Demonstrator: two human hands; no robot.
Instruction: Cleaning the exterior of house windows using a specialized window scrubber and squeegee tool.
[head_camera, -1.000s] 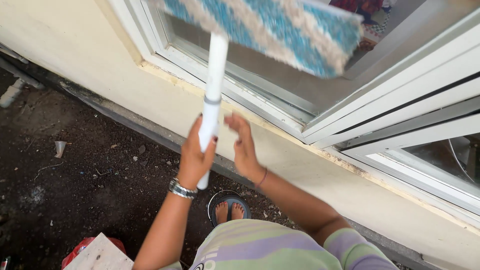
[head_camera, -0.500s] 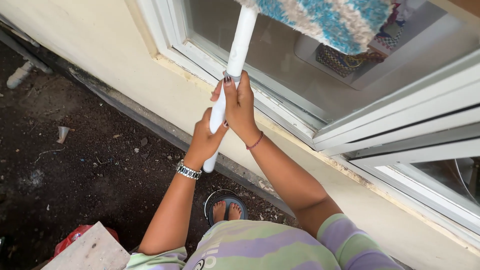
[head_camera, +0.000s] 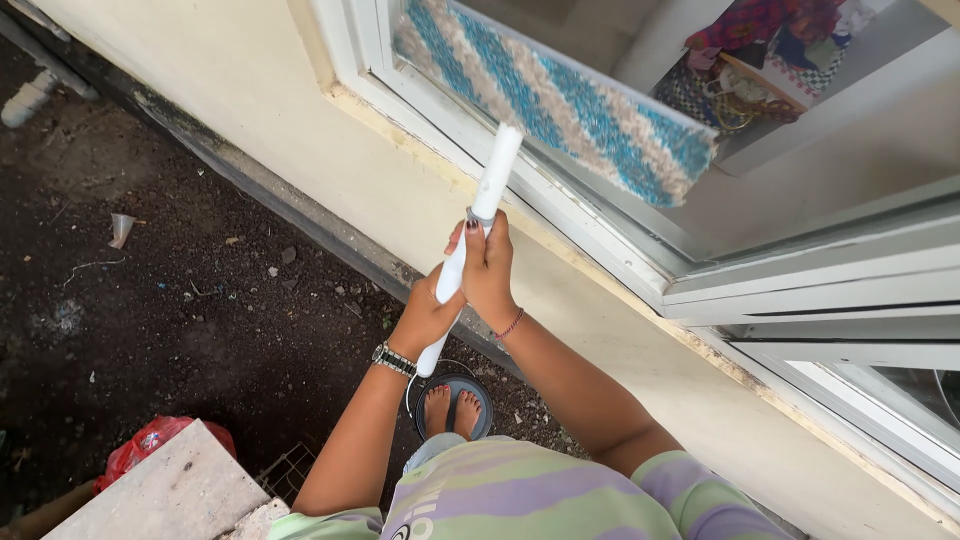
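Both my hands grip the white handle of a flat mop. My left hand, with a metal watch on the wrist, holds the lower end. My right hand, with a thin red bracelet, is wrapped around the handle just above it. The blue-and-beige striped mop pad lies flat against the window glass, low on the pane near the bottom frame.
A cream wall runs under the white window frame. Dark littered ground lies to the left. My feet stand on a round dark stool. A concrete slab and red bag sit at bottom left.
My right hand, free a second ago, closed on the handle above my left. The mop pad came down from the top of the view onto the lower glass.
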